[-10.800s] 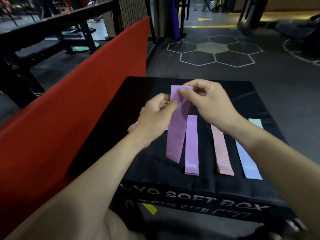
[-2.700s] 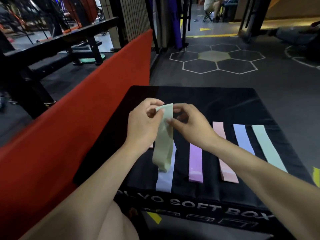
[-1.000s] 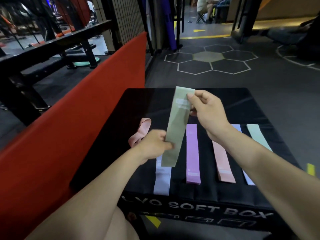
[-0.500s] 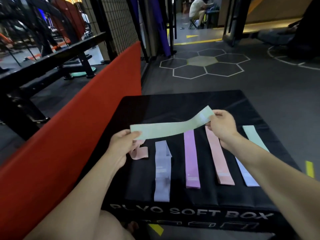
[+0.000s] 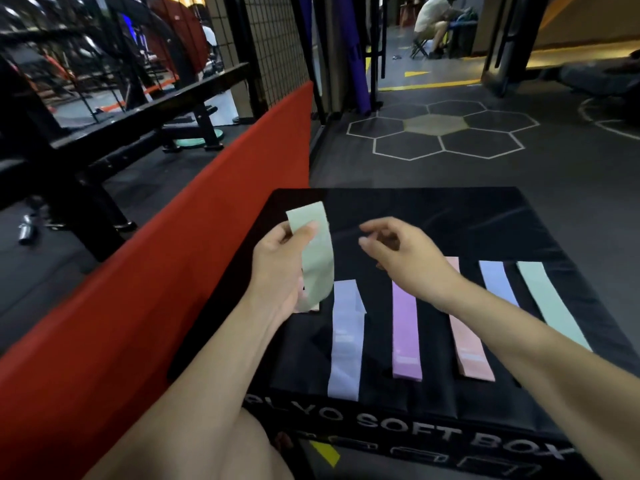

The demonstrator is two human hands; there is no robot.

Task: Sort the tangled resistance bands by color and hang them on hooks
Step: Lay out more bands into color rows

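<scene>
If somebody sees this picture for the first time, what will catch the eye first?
First the left hand, which holds up a pale green band above the near left part of the black soft box. Next, the row of flat bands on the box: lilac, purple, pink, blue, mint. The right hand hovers, holding nothing.

A pale green band (image 5: 317, 258) hangs upright, held toward nine o'clock; a lavender band (image 5: 345, 341), purple band (image 5: 406, 336) and pink band (image 5: 471, 351) lie flat in parallel on the counter (image 5: 433, 216). Toward three o'clock lie a light blue band (image 5: 497, 282) and a mint band (image 5: 550, 306).

"SOFT BOX" on black box (image 5: 450, 216) front
</scene>
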